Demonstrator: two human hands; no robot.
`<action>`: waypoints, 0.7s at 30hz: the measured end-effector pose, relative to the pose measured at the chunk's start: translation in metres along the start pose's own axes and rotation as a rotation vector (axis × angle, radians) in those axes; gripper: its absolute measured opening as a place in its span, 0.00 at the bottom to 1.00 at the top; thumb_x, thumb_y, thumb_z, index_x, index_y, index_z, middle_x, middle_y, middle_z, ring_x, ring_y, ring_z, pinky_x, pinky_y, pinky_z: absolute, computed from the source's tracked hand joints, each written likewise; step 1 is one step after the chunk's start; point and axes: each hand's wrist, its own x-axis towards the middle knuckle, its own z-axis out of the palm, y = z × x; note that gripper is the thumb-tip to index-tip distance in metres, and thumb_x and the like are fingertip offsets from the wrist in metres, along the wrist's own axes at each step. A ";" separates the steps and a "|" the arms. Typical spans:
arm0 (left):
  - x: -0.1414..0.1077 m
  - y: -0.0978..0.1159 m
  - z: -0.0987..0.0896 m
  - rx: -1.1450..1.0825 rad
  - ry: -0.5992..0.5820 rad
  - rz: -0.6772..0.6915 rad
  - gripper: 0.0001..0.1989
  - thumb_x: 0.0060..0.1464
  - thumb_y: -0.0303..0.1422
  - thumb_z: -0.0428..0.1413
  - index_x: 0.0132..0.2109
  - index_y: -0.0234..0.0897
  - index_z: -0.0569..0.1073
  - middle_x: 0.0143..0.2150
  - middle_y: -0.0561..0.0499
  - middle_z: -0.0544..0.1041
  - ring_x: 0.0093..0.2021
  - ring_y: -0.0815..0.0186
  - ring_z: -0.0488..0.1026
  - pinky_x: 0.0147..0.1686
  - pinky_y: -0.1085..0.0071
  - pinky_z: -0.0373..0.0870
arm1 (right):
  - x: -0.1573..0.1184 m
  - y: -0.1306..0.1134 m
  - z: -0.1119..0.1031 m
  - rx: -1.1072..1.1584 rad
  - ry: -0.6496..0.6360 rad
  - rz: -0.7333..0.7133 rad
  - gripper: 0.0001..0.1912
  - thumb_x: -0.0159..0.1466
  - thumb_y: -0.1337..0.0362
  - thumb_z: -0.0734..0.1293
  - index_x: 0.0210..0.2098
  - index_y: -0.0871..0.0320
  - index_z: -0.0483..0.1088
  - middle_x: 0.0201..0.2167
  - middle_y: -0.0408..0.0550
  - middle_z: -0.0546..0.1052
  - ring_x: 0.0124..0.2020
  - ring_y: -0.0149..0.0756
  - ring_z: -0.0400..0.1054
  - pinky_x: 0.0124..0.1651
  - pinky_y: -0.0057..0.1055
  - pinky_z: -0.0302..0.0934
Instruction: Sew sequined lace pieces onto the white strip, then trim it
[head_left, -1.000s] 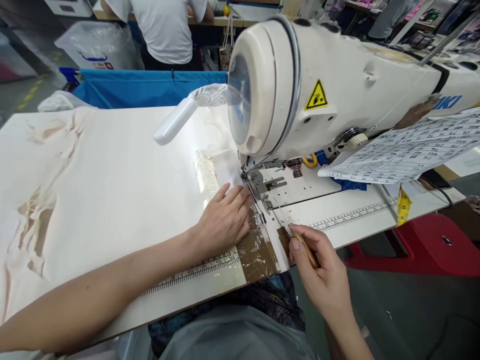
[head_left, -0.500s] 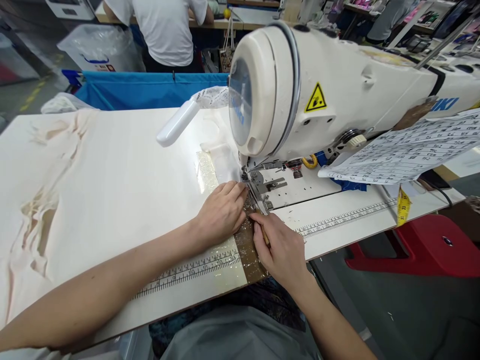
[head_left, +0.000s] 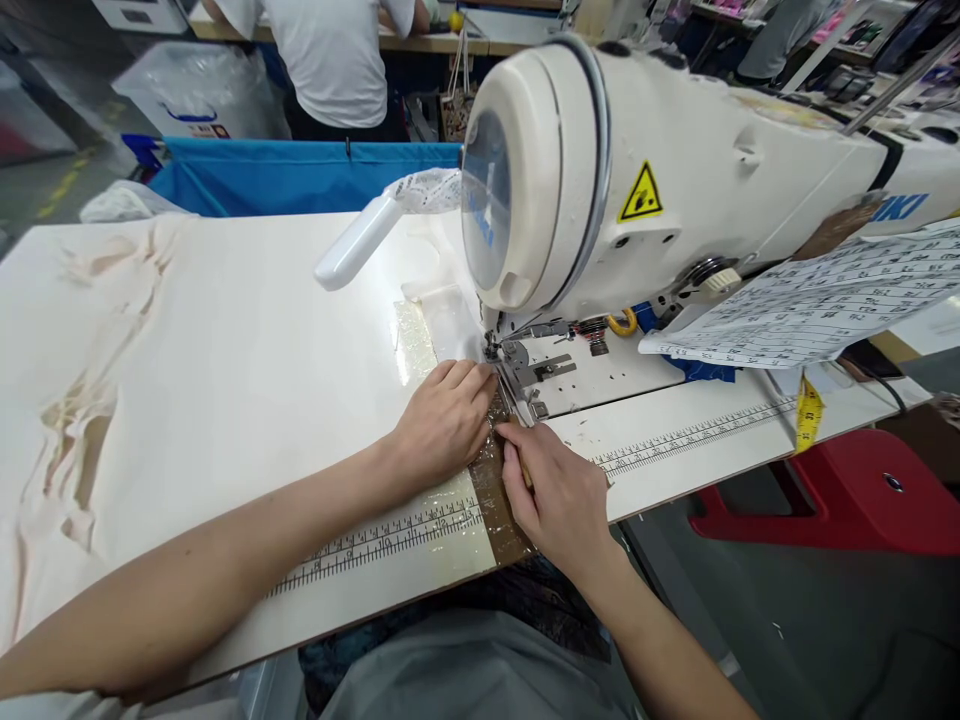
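Note:
My left hand (head_left: 446,415) rests beside the needle of a white sewing machine (head_left: 675,190), fingers curled and pressed together at the left of the presser foot. Whatever lies under those fingertips is hidden. Close by on the right, my right hand (head_left: 559,490) is closed around a thin tool with a tan, wood-like handle (head_left: 526,470); the tool's tip cannot be made out. Its fingertips almost meet my left hand, over a strip of shiny brown tape (head_left: 496,510) on the table. A metal guide (head_left: 517,395) lies just ahead of the right fingers.
Pale fabric (head_left: 82,460) lies crumpled on the left of the white table (head_left: 262,320). A white lamp-like handle (head_left: 358,243) juts out beside the machine head. Printed paper (head_left: 810,300) and a yellow tape measure (head_left: 808,415) hang right, above a red stool (head_left: 892,490). A co-worker (head_left: 334,65) sits beyond.
My right hand has shifted very slightly left, nearer my left hand. My left hand stays in place, and the camera view has moved a little.

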 end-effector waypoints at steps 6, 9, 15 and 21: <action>0.000 0.001 0.001 0.002 0.014 -0.007 0.21 0.65 0.32 0.44 0.58 0.22 0.68 0.56 0.35 0.72 0.53 0.52 0.68 0.55 0.57 0.65 | 0.000 0.000 0.002 -0.068 -0.006 0.011 0.11 0.70 0.71 0.59 0.45 0.64 0.72 0.31 0.49 0.78 0.25 0.31 0.70 0.25 0.26 0.57; 0.000 0.001 0.002 0.000 0.018 -0.011 0.21 0.65 0.32 0.44 0.58 0.23 0.68 0.56 0.36 0.72 0.53 0.52 0.68 0.55 0.57 0.65 | -0.002 -0.002 0.002 -0.123 -0.024 0.001 0.10 0.70 0.70 0.59 0.44 0.62 0.71 0.30 0.48 0.78 0.25 0.31 0.69 0.25 0.26 0.57; 0.000 0.000 0.004 -0.034 0.017 -0.039 0.20 0.64 0.31 0.44 0.58 0.25 0.68 0.56 0.36 0.71 0.54 0.53 0.68 0.55 0.57 0.66 | -0.003 -0.008 0.004 -0.254 -0.053 0.028 0.09 0.70 0.70 0.59 0.44 0.61 0.71 0.27 0.46 0.76 0.24 0.33 0.69 0.25 0.29 0.54; 0.002 -0.009 0.004 -0.087 0.032 -0.051 0.20 0.64 0.30 0.44 0.58 0.28 0.69 0.56 0.38 0.72 0.53 0.54 0.68 0.54 0.56 0.67 | 0.002 -0.012 0.011 -0.350 -0.071 0.075 0.10 0.69 0.71 0.60 0.46 0.61 0.71 0.29 0.48 0.77 0.25 0.33 0.70 0.25 0.30 0.54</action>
